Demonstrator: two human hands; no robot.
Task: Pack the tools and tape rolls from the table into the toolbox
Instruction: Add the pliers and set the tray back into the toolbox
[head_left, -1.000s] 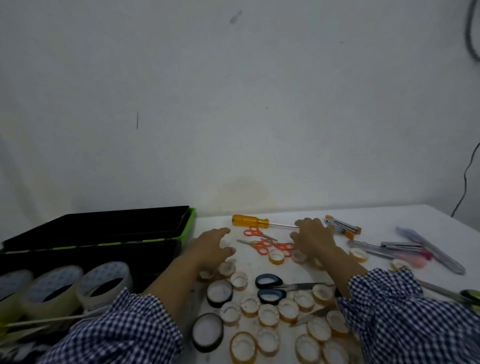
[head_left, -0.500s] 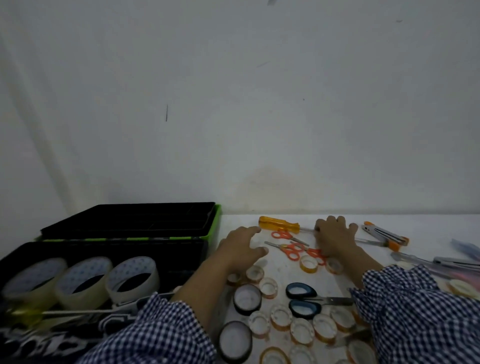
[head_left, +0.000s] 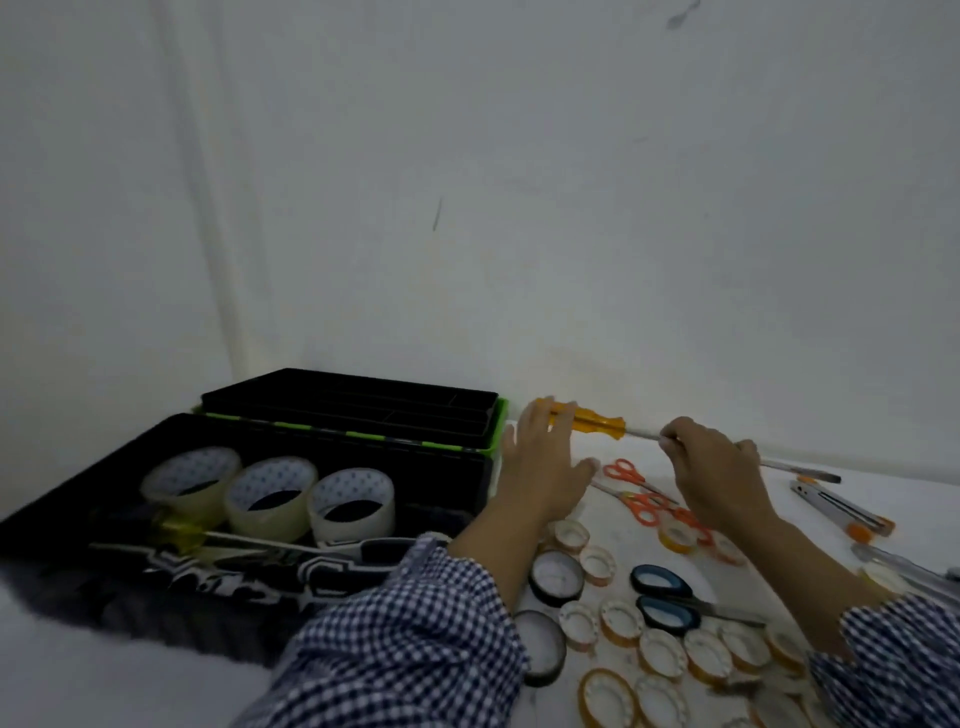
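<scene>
Tool: long orange-handled steel screwdriver (head_left: 592, 422), just right of the open black plastic toolbox (head_left: 457, 467), near the wall.
Right hand (head_left: 711, 467): fingers curled round the bare shaft, about mid-length.
Left hand (head_left: 543, 462): fingers straight and spread, laid across the handle end, gripping nothing.
Long axis: runs sideways from the toolbox, handle nearest it, tip pointing away.
Likely move: a handle-first carry toward the toolbox, left hand leading.

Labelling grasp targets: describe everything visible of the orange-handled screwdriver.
The long screwdriver has a translucent orange plastic-looking handle and a thin grey metal shaft with a dark tip. It runs roughly level along the wall, handle toward the black toolbox. The right hand grips the shaft; straight fingers of the left hand overlap the handle's end.
</scene>
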